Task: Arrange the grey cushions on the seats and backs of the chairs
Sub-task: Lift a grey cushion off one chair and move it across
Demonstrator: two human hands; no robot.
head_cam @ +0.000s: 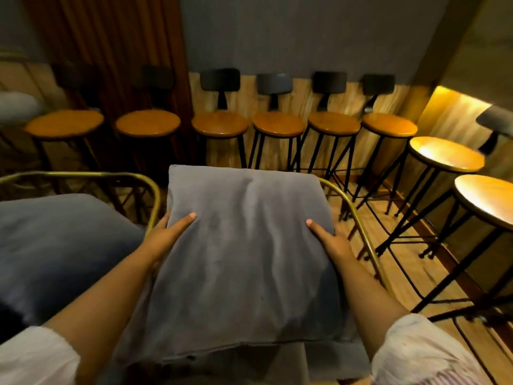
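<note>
A large grey cushion point(244, 254) fills the middle of the view, above a chair with a brass tube frame point(358, 218). My left hand point(166, 232) grips its left edge, thumb on top. My right hand point(330, 237) grips its right edge the same way. Most of the chair's seat is hidden under the cushion. To the left, a second grey cushion point(55, 245) lies on the neighbouring brass-framed chair point(111, 176).
A row of round wooden bar stools point(277, 125) with small dark backrests lines the far wall. Two more stools point(447, 154) stand at the right, black legs spreading over the wooden floor. A brown curtain point(111, 37) hangs at the back left.
</note>
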